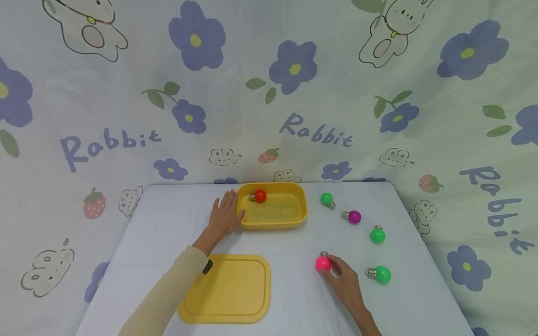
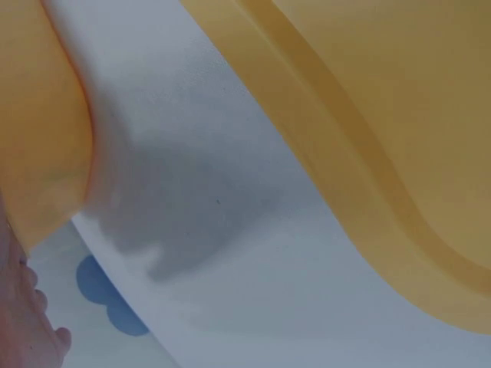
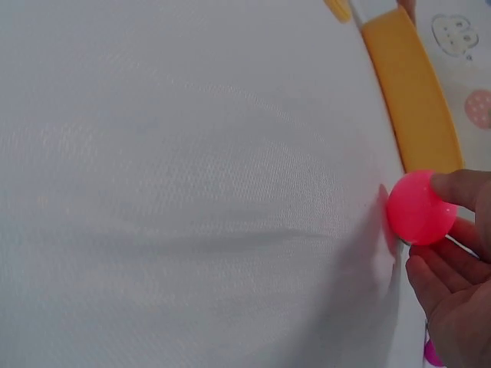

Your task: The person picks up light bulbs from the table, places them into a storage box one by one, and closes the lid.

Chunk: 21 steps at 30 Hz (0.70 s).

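Observation:
A yellow tray-like box (image 1: 273, 225) stands at the back of the table, with a red light bulb (image 1: 260, 196) lying inside near its left end. My left hand (image 1: 224, 216) rests against the box's left wall, fingers straight. In front, my right hand (image 1: 345, 280) pinches a pink light bulb (image 1: 323, 264) by its round globe, thumb on one side and fingers on the other. Its metal base points away toward the back. The right wrist view shows the same pink bulb (image 3: 420, 208) between thumb and fingers, close over the white cloth.
A flat yellow lid (image 1: 227, 289) lies front left, under the left forearm. On the right are a green bulb (image 1: 326, 199) near the box, a purple bulb (image 1: 355, 217), another green bulb (image 1: 377, 235) and a green bulb (image 1: 383, 274) near the right hand. A patterned curtain (image 1: 239, 102) hangs behind.

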Each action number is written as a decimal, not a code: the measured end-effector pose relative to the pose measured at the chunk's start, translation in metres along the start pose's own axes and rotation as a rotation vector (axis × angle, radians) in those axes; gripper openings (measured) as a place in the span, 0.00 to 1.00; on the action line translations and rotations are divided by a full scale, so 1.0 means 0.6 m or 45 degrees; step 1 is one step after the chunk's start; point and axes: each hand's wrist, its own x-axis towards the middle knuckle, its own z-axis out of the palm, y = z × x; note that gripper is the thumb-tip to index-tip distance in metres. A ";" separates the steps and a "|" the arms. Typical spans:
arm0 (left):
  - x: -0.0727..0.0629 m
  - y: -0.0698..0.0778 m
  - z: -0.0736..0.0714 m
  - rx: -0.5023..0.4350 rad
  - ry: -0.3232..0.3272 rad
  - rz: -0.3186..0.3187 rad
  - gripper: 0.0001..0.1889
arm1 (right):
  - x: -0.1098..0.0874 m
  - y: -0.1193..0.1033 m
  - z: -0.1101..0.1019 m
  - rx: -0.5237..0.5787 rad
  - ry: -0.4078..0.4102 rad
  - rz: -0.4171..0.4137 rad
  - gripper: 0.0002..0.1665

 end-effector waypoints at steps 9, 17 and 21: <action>0.002 -0.001 0.002 0.002 0.012 -0.002 0.40 | 0.007 -0.009 -0.004 0.037 -0.016 -0.013 0.28; 0.002 -0.001 0.001 -0.004 0.006 -0.005 0.40 | 0.020 -0.030 -0.001 0.145 0.014 -0.151 0.29; 0.002 0.000 0.001 -0.004 0.010 -0.004 0.40 | 0.029 -0.051 0.005 0.188 0.004 -0.194 0.28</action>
